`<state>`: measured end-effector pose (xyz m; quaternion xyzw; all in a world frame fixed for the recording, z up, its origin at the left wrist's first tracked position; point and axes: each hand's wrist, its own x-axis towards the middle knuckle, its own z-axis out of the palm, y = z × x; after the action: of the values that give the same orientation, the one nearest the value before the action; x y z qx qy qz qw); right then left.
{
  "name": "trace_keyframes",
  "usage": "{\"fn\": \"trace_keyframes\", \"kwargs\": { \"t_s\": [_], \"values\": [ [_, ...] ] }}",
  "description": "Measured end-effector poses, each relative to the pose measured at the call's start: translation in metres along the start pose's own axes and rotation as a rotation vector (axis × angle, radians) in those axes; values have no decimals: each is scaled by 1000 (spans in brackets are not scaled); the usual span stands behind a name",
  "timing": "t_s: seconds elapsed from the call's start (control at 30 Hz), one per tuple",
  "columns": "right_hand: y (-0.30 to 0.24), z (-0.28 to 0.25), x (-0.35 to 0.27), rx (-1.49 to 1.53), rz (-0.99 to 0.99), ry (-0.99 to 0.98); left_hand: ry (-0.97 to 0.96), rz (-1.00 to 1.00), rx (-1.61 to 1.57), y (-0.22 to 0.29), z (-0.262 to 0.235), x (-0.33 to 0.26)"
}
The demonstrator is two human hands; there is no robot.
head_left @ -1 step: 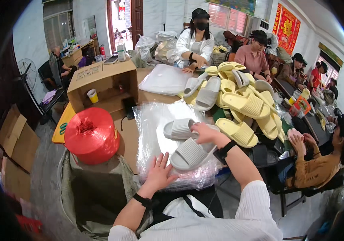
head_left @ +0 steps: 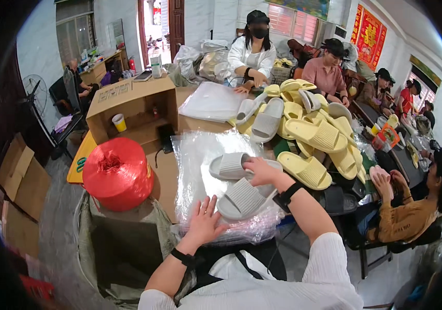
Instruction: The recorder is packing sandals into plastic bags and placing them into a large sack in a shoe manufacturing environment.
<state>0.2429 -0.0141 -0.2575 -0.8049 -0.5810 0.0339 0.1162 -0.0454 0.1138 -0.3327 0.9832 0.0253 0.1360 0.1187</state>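
A pair of light grey slippers lies on a stack of clear plastic bags (head_left: 192,175) before me. My right hand (head_left: 263,173) is at their heel ends, its fingers curled down on the far slipper (head_left: 227,166) by the strap. Below it lies the near slipper (head_left: 241,199), its toe toward my left hand. The right fingertips are partly hidden between the two. My left hand (head_left: 206,225) lies flat on the bags, fingers spread and holding nothing, just left of the near slipper's toe.
Yellow slippers (head_left: 316,135) and a few grey ones pile up at the right. Left are a red twine roll (head_left: 116,173), a cardboard box (head_left: 130,98) on its side and an open sack (head_left: 89,243). More bags (head_left: 213,103) lie farther back. Several people sit around.
The grey slippers and my right hand have shifted very slightly left. My left hand stays where it was.
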Motion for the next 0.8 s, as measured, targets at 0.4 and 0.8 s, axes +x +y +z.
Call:
{"fn": "trace_keyframes", "kwargs": {
  "t_s": [0.4, 0.8],
  "values": [
    [-81, -45, -17, 190, 50, 551, 133, 45, -36, 1, 6, -2],
    [-52, 33, -31, 115, -8, 360, -42, 28, 110, -1, 0, 0]
  ]
}}
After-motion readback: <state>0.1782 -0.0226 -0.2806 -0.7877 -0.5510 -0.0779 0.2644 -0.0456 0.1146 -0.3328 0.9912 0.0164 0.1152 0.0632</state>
